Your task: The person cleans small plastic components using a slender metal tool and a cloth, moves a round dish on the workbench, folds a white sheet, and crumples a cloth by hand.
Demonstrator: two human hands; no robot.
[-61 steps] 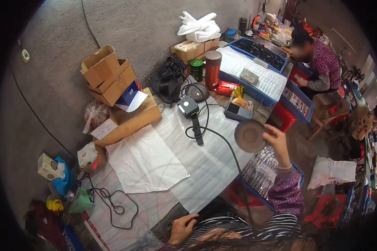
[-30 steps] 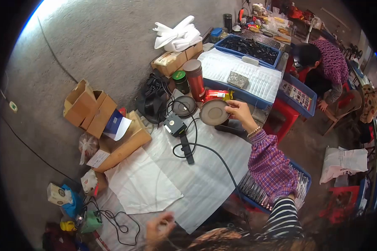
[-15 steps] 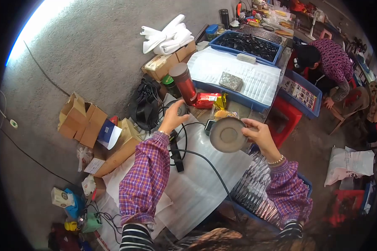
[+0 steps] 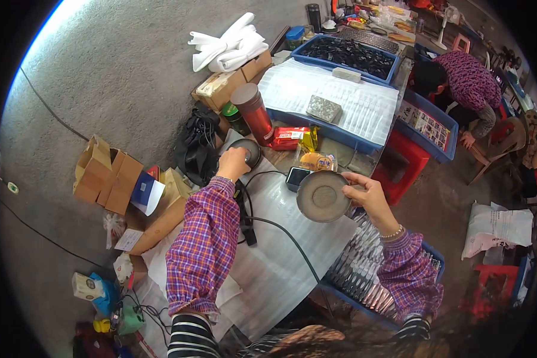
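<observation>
My right hand point(image 4: 367, 197) pinches the right rim of a round grey-brown dish point(image 4: 324, 197), held over the table's right part. My left hand point(image 4: 234, 162) is at a second dark round dish point(image 4: 252, 152), its fingers closed at the near left part; what the fingertips grip is partly hidden. Behind that dish stands a red flask with a brown lid point(image 4: 252, 113), beside a green-lidded jar point(image 4: 235, 118). A small device with a dark screen point(image 4: 296, 178) lies left of the held dish. A black cable point(image 4: 286, 234) crosses the white sheet point(image 4: 274, 280).
A blue tray of metal pieces point(image 4: 370, 268) is at the right. Farther back are a blue bin of black parts point(image 4: 346, 55), a grey block point(image 4: 324, 109) and red-gold packets point(image 4: 295, 137). Cardboard boxes point(image 4: 104, 176) stand left. Another person point(image 4: 465, 77) bends over at the right.
My left hand has risen from the near edge and reached forward to the dark dish. My right hand has carried its dish forward, then slightly back. The view has shifted.
</observation>
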